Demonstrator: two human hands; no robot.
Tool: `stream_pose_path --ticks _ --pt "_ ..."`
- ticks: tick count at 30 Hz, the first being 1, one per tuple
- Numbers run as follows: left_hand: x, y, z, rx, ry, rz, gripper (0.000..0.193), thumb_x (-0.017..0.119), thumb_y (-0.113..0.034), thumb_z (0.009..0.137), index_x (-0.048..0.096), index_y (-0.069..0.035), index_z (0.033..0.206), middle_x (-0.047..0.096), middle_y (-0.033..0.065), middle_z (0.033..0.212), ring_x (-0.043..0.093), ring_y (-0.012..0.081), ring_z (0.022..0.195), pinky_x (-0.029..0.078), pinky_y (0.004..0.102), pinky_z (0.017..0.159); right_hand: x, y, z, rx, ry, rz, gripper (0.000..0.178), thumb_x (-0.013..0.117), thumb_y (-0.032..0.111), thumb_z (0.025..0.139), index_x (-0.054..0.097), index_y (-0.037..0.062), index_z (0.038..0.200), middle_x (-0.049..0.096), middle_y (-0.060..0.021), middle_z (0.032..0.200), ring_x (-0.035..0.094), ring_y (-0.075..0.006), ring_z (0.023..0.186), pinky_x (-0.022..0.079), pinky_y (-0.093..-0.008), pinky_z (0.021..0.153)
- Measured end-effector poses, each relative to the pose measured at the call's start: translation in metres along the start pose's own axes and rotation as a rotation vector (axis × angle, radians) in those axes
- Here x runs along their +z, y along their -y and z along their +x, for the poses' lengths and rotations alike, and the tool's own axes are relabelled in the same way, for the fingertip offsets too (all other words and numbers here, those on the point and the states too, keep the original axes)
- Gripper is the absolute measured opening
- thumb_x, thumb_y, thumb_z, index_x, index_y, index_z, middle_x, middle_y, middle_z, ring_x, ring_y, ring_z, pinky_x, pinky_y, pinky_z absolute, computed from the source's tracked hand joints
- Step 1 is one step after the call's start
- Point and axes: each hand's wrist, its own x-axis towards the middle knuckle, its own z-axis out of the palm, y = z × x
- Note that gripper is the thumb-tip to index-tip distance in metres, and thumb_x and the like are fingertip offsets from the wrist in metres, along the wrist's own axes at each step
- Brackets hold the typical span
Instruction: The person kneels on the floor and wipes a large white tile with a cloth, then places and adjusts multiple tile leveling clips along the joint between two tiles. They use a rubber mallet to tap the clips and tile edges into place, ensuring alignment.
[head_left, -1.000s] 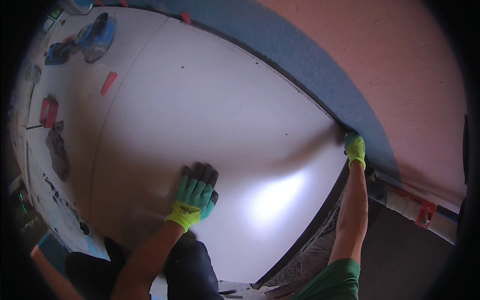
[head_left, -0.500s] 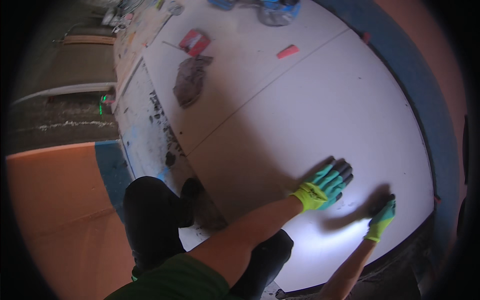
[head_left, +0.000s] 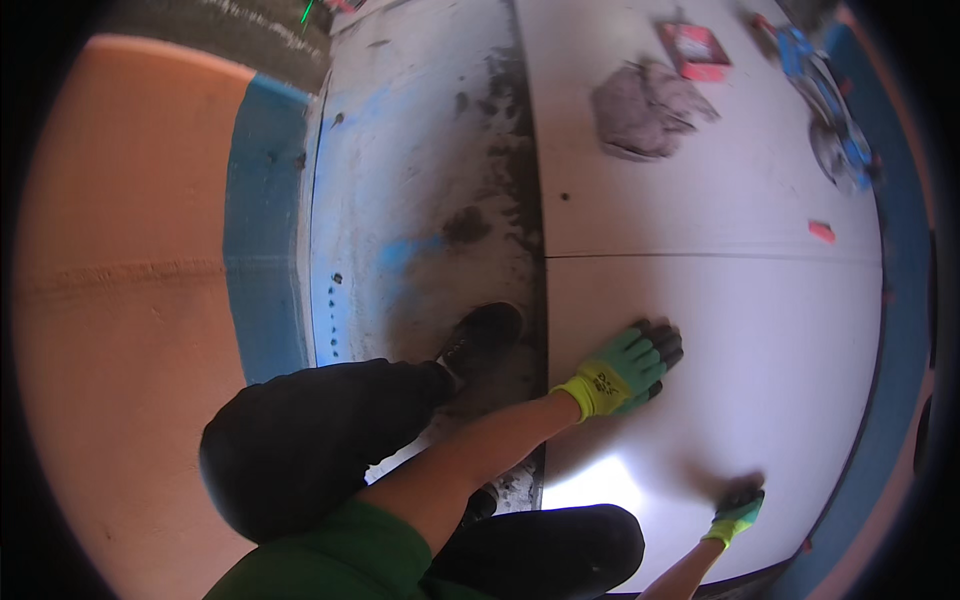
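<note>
My left hand, in a green glove with dark fingertips and a yellow cuff, lies flat on a large pale floor slab. Its fingers are stretched out and hold nothing. Further right and nearer to me, my right hand in a matching glove rests on the same slab. It shows small and in shadow, its fingers seemingly extended, with no object visible in it. A straight joint separates this slab from another pale one beyond.
On the far slab lie a crumpled grey cloth, a red box, a blue tool and a small red piece. Stained bare floor runs along the left, beside an orange and blue wall. My shoe stands there.
My view has turned, so the joint now runs nearly level and the cloth and tool appear further right. Both hands stay on the slab; the right appears lower in the picture.
</note>
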Motion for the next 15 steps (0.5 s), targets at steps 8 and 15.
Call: stream_pose_path --ticks 8,15 --pt "-0.003 0.026 -0.015 -0.054 0.077 -0.102 0.055 0.059 -0.031 0.093 0.059 -0.002 0.139 0.052 0.0139 0.150 0.045 0.0289 0.139 0.032 0.0462 0.119 0.026 0.011 0.016 -0.580 -0.081 -0.553 0.041 0.052 0.041 0.104 0.074 0.0066 0.110 0.066 -0.0024 0.089 0.058 -0.0169 0.071 0.049 -0.0326 0.063" --pt "0.000 0.026 -0.014 -0.101 0.246 -0.264 0.048 0.063 -0.028 0.089 0.064 -0.004 0.131 0.055 0.0125 0.146 0.050 0.0268 0.132 0.031 0.0468 0.120 0.148 0.155 -0.030 -1.558 -0.262 -1.373 0.055 0.040 0.037 0.110 0.048 0.0005 0.150 0.053 -0.0205 0.150 0.049 -0.0352 0.141 0.037 -0.0440 0.118"
